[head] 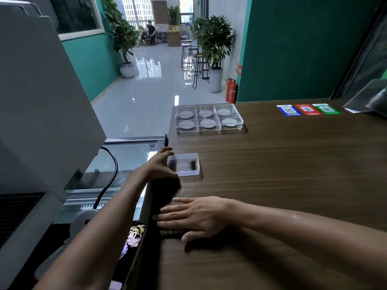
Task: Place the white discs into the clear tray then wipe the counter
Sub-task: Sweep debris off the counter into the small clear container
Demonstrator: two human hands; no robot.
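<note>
Sitting near the counter (pixel 272 164)'s far left corner, clear tray (pixel 209 119) with six white discs (pixel 207 123), broad bare wood to its right. Left hand (pixel 160 164) at the left edge, fingers curled round a small clear box (pixel 186 165). Right hand (pixel 194 216) flat, fingers straight, pressing a dark cloth (pixel 169 232) by that edge.

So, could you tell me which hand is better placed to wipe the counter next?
Right, probably: the right hand lies flat on the counter, seemingly over a dark cloth, while the left hand grips the small box.
</note>
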